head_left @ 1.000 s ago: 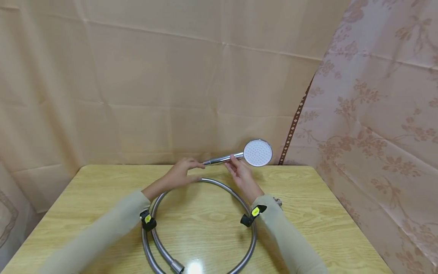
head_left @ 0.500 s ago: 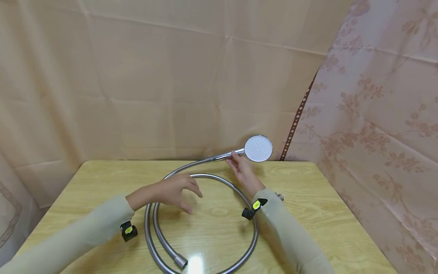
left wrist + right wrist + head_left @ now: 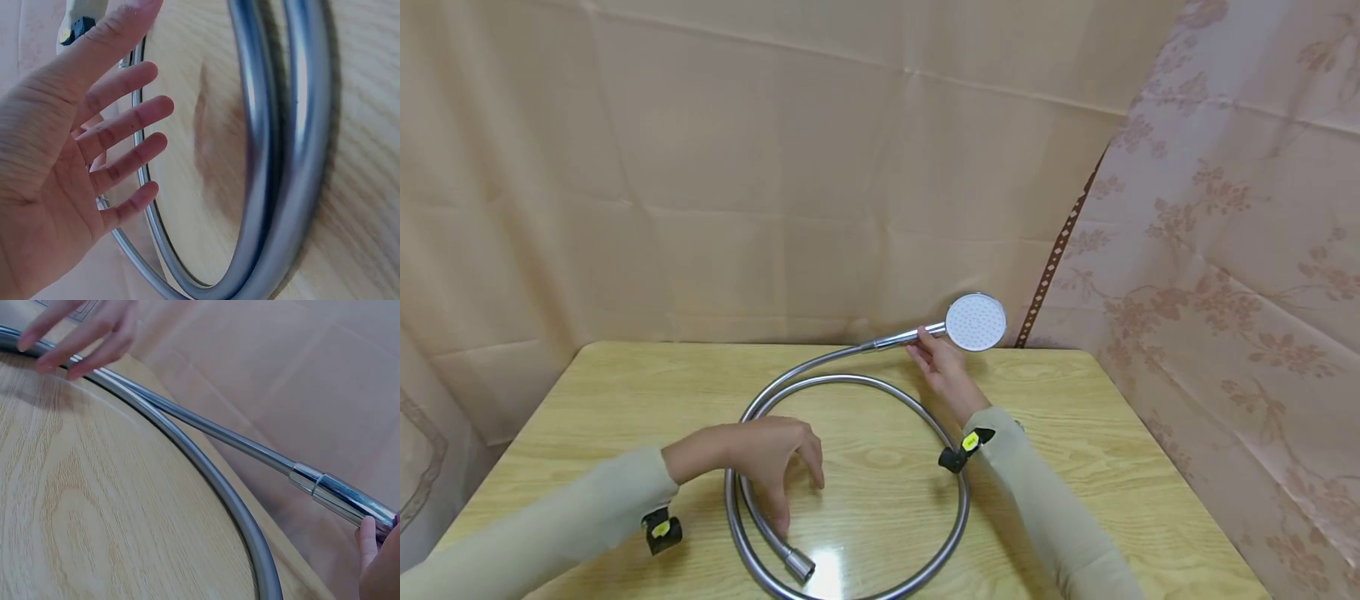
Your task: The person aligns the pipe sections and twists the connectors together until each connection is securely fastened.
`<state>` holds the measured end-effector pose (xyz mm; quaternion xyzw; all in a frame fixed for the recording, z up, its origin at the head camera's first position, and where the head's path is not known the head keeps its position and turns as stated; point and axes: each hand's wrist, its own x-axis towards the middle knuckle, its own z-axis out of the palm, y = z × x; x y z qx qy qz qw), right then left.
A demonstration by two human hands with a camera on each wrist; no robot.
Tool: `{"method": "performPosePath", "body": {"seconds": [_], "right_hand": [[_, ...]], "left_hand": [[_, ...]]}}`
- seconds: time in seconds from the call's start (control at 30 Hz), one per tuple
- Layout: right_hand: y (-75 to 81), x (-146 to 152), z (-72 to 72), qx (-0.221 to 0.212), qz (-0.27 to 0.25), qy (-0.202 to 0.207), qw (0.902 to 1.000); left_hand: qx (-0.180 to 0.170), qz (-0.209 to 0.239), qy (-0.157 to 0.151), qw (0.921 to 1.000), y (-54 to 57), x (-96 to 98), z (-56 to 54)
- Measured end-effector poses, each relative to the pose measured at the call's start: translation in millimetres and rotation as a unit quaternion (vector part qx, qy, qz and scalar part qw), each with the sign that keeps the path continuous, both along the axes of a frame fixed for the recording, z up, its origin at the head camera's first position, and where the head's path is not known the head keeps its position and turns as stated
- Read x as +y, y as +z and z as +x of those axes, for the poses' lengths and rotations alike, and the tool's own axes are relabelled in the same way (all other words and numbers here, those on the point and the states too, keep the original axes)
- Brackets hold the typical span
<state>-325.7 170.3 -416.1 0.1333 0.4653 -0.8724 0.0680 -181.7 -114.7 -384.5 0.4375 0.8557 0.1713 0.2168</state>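
A chrome shower head (image 3: 976, 322) with a round white face is at the back of the table, tilted up. My right hand (image 3: 946, 371) grips its handle (image 3: 895, 339). From the handle's lower end runs a coiled metal shower hose (image 3: 958, 517); they meet at a collar (image 3: 306, 478). My left hand (image 3: 767, 458) hovers over the left side of the coil, its fingers spread and bent a little, holding nothing. In the left wrist view that hand (image 3: 81, 137) is apart from the hose (image 3: 306, 112). Just below its thumb lies the hose's free end fitting (image 3: 800, 565).
The coil lies on a light wooden table (image 3: 1060, 467). A beige curtain (image 3: 737, 167) hangs behind the table's back edge, and a flowered pink cloth (image 3: 1240, 250) hangs on the right.
My left hand has left the joint between handle and hose and come down toward the hose's free end. My right hand keeps its grip on the shower head.
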Motion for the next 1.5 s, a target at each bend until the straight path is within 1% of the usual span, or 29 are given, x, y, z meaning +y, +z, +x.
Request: {"method": "performPosePath", "body": {"seconds": [0.1, 0.2, 0.33, 0.5, 0.57, 0.7, 0.8, 0.87, 1.03, 1.13, 1.3, 1.37, 1.5], "right_hand": [[0.1, 1, -0.9, -0.002, 0.0, -0.001, 1.0], [-0.1, 1, -1.9, -0.002, -0.002, -0.001, 1.0], [-0.6, 1, -2.8, -0.007, -0.009, -0.004, 0.9999], [-0.6, 0, -2.3, -0.012, -0.011, -0.008, 0.9998], [-0.1, 1, -1.8, -0.014, -0.01, -0.007, 0.9998], [-0.2, 1, -1.7, -0.015, -0.005, -0.003, 0.9999], [-1.0, 2, -2.0, -0.014, -0.002, -0.004, 0.9999], [-1.6, 2, -2.3, -0.017, -0.003, -0.006, 0.9998], [-2.7, 1, -2.5, -0.027, -0.011, -0.012, 0.9995], [-4.5, 1, -3.4, -0.031, -0.016, -0.017, 0.9992], [-8.3, 1, -3.6, -0.043, -0.032, -0.035, 0.998], [-9.5, 1, -3.2, -0.045, -0.037, -0.042, 0.9974], [-12.5, -1, -2.5, -0.046, -0.045, -0.06, 0.9961]], "left_hand": [[0.016, -0.011, -0.013, 0.9997, -1.1, -1.5, 4.7], [0.036, -0.027, -0.018, 0.9988, -1.1, -1.9, 8.5], [0.045, -0.042, -0.022, 0.9979, -2.1, -1.0, 12.3], [0.068, -0.043, -0.038, 0.996, -6.0, 0.7, 15.0], [0.07, -0.045, -0.042, 0.9956, -7.0, 2.0, 16.1], [0.066, -0.06, -0.042, 0.9951, -8.1, 4.7, 18.8], [0.079, -0.068, -0.042, 0.9937, -7.7, 7.5, 20.3], [0.095, -0.069, -0.042, 0.9922, -8.1, 9.4, 20.7], [0.121, -0.053, -0.045, 0.9902, -10.7, 12.3, 21.2], [0.134, -0.035, -0.054, 0.9889, -12.7, 14.1, 20.7], [0.166, -0.006, -0.074, 0.9833, -16.3, 18.7, 19.9], [0.173, 0.0, -0.078, 0.9819, -17.9, 20.5, 19.8], [0.179, 0.003, -0.076, 0.9809, -20.7, 24.7, 20.2]]}}
